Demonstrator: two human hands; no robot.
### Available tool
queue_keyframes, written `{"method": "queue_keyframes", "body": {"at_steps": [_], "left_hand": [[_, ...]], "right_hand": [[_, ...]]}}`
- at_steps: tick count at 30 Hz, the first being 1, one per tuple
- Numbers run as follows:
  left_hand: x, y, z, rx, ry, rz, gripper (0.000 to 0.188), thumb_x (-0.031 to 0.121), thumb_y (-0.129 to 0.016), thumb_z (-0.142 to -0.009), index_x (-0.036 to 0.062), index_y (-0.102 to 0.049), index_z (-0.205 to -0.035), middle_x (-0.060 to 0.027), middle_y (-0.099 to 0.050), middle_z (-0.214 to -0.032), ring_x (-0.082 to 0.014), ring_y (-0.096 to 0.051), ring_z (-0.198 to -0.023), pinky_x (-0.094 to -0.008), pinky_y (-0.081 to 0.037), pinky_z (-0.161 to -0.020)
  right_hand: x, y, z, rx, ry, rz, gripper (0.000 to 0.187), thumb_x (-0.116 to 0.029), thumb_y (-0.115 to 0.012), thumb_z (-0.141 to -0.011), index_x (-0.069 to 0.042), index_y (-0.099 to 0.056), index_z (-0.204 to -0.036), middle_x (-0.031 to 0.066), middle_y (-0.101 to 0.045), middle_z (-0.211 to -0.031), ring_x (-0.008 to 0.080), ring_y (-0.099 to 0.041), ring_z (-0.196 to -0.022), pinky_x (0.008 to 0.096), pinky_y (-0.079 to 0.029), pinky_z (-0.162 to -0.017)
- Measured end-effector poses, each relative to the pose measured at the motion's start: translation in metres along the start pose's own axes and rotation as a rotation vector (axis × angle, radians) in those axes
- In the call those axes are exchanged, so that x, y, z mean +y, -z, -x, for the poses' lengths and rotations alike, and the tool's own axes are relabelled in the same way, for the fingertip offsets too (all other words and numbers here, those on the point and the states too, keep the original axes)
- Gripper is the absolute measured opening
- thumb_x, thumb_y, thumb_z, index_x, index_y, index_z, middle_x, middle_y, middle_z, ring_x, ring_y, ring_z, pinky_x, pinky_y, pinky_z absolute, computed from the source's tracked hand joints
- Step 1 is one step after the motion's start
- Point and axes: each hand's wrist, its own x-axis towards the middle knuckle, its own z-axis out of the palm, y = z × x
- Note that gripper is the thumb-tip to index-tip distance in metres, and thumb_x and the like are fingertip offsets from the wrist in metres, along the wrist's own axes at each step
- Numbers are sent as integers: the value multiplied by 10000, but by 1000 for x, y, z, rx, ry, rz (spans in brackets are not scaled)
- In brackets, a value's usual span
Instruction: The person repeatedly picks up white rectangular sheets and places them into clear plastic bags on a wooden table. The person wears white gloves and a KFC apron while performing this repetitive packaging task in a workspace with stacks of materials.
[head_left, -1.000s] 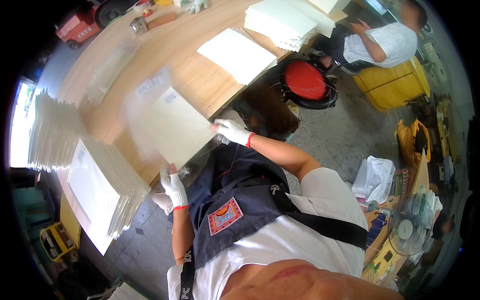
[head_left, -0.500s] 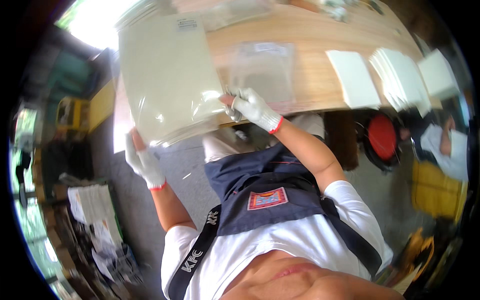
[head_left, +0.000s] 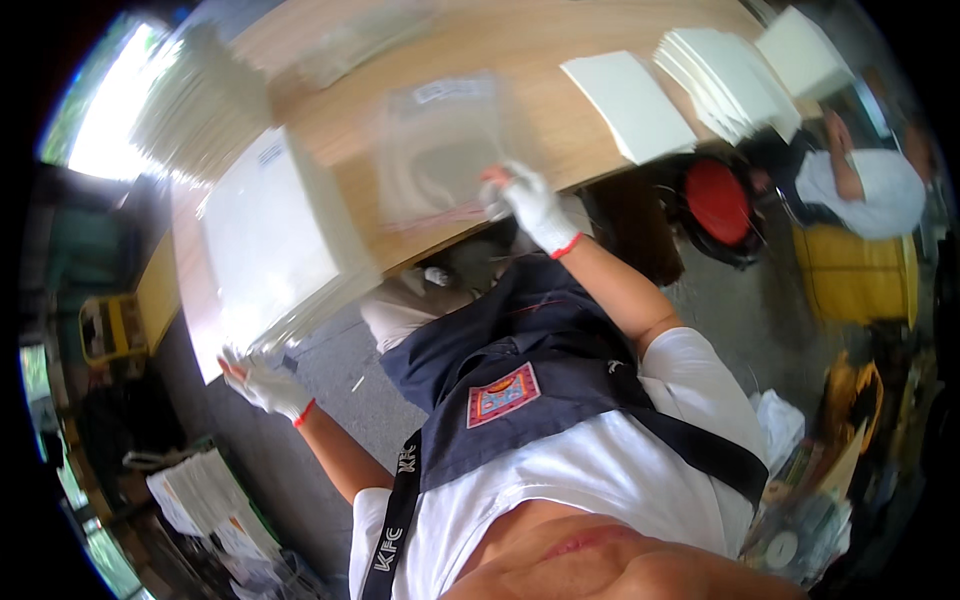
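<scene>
At the near left corner of the table lies a stack of white sheets in clear plastic sleeves [head_left: 268, 235]. My left hand [head_left: 268, 387], in a white knit glove with a red cuff, is at the stack's near lower edge, its fingers stretched out. My right hand [head_left: 533, 208], gloved the same way, hovers by the table's front edge, slightly blurred, fingers apart with nothing visible in them. Nearest to it is a flat pile of clear plastic bags [head_left: 440, 150] with a printed label strip along the top.
A taller stack of sleeved sheets [head_left: 205, 105] stands at the far left. White card piles [head_left: 630, 105] line the table's right side. Beyond the table's edge are a red round stool [head_left: 717, 203], a yellow crate [head_left: 857, 265] and another person's arm [head_left: 845, 160]. Papers [head_left: 215, 510] lie lower left.
My hands have let go of the sleeved sheet, which now rests on the near stack. The right hand has drawn away from it toward the clear bags. The whole view has turned.
</scene>
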Motion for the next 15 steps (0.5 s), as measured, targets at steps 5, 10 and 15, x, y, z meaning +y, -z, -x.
{"method": "queue_keyframes", "body": {"at_steps": [5, 10, 15], "left_hand": [[-55, -4, 95, -10, -178, -518, 349, 128, -477, -906, -24, -495, -1219, -131, -550, -1075, -216, -562, -960, -312, -485, -817], [-47, -91, 148, -699, -448, -405, 282, -35, -589, -721, 27, -628, -993, -137, -614, -1025, -303, -579, -981, -395, -458, -864], [-30, -188, 127, -1009, -522, -505, 391, 28, -661, -726, 73, -612, -1111, -142, -570, -1184, -346, -503, -1145, -415, -401, -978]], "right_hand": [[-21, 156, 37, 925, -21, -299, 64, -171, -448, -909, -110, -439, -893, 35, -456, -638, 144, -461, -472, 293, -411, -397], [-39, 245, 31, 814, -228, 45, 203, -257, -507, -921, -63, -548, -968, 93, -591, -747, 161, -570, -531, 269, -477, -406], [-40, 263, 18, 636, -197, -330, 122, -202, -610, -881, -99, -566, -833, 16, -521, -617, 118, -476, -452, 240, -393, -384]]}}
